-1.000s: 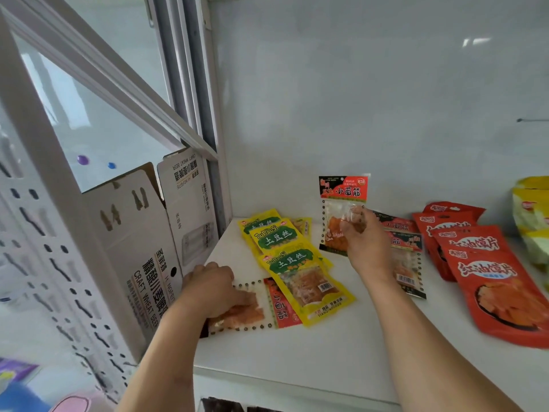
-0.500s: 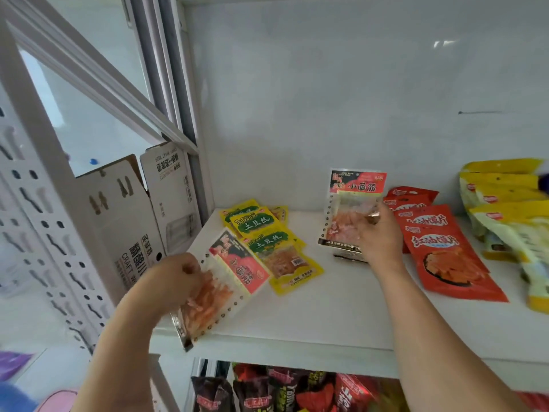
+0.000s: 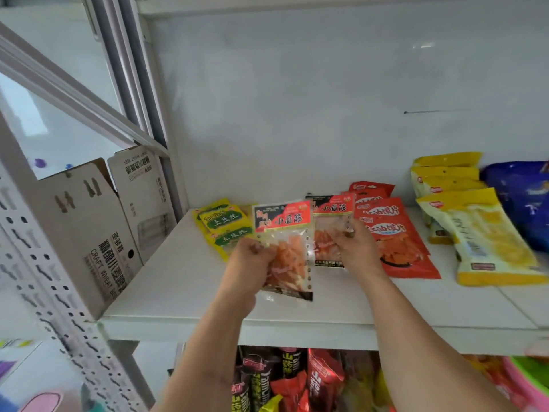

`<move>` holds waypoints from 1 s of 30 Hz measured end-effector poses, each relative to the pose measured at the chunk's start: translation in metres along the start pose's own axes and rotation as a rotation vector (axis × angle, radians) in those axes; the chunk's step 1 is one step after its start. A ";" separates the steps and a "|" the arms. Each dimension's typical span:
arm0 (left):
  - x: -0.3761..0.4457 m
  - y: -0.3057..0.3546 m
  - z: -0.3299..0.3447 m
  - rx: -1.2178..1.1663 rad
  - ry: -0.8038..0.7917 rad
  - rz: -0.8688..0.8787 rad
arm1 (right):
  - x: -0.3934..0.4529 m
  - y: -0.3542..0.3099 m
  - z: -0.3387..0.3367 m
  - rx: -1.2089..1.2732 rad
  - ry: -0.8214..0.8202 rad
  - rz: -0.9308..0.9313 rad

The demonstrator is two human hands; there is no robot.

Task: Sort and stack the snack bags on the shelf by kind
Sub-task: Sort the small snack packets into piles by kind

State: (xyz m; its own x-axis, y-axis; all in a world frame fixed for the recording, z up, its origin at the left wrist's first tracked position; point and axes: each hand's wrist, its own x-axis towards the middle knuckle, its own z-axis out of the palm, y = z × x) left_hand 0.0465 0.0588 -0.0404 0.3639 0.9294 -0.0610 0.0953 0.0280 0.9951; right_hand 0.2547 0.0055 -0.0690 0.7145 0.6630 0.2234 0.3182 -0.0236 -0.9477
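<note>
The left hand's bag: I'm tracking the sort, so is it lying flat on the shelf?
No, the left hand holds the clear-windowed bag upright above the shelf.

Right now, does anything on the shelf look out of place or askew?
Nothing spilled or torn. The yellow-green bags lie fanned and overlapping rather than squared. The left hand holds one red-topped clear bag in the air beside the matching bag in the right hand; neither is stacked yet.

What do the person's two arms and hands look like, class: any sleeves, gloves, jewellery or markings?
Both forearms are bare up to the frame edge, with no sleeves in view. The left hand and right hand wear no gloves; no watch, ring or bracelet is visible. The fingers are too blurred to judge the nails.
</note>
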 end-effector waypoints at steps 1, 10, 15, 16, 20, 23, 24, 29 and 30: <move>0.003 -0.003 0.012 0.037 0.001 -0.006 | 0.000 0.002 -0.001 -0.012 -0.002 0.012; 0.018 -0.011 0.075 0.631 0.044 0.023 | 0.005 0.008 0.000 -0.026 0.007 0.131; 0.030 -0.020 0.089 0.752 0.018 0.105 | 0.013 0.016 0.008 -0.216 0.029 0.081; 0.032 -0.021 0.090 0.810 0.014 0.134 | 0.016 0.020 0.011 -0.245 0.052 0.083; 0.044 -0.021 0.096 0.913 -0.053 0.220 | 0.025 0.031 0.025 -0.353 0.155 0.085; 0.056 -0.015 0.094 0.768 -0.114 0.146 | 0.031 0.034 0.031 -0.455 0.166 0.090; 0.060 -0.014 0.092 0.727 -0.126 0.132 | 0.033 0.034 0.032 -0.487 0.169 0.094; 0.078 -0.011 0.088 0.664 -0.171 0.125 | 0.047 0.028 0.040 -0.530 0.132 0.142; 0.081 -0.012 0.088 0.644 -0.178 0.124 | 0.050 0.026 0.042 -0.532 0.115 0.158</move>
State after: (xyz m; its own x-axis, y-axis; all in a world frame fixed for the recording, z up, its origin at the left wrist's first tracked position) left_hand 0.1559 0.1015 -0.0640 0.5494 0.8354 -0.0160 0.5560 -0.3512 0.7534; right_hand 0.2728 0.0692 -0.0923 0.8327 0.5359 0.1395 0.4509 -0.5099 -0.7326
